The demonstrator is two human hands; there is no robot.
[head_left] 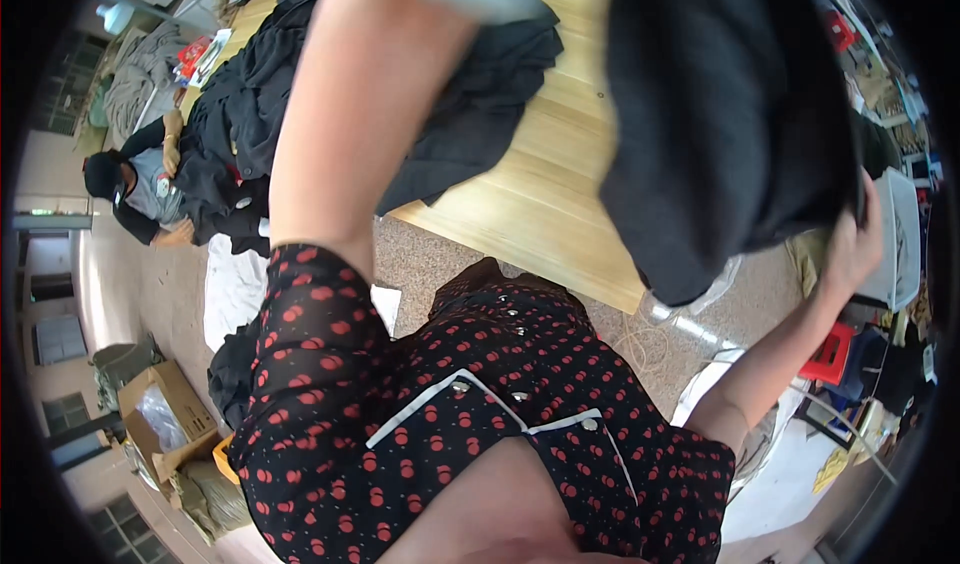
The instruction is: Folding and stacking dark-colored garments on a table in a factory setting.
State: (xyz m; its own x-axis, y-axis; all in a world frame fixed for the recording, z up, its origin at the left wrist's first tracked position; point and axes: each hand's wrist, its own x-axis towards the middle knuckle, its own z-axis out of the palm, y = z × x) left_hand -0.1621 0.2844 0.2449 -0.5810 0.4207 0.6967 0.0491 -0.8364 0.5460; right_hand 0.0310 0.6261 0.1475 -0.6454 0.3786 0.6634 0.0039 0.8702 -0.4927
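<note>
The right hand (858, 239) is closed on one edge of the black cloth (700, 134), which hangs at the worktop's (560, 199) near right corner. The left hand is out of view, grip indeterminable. Firm, untwisted edge tension should control the folds.

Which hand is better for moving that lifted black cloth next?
Probably the right: the right hand seems to hold the black cloth by its edge. The left arm runs to the picture's top edge, and the left hand is out of sight.
</note>
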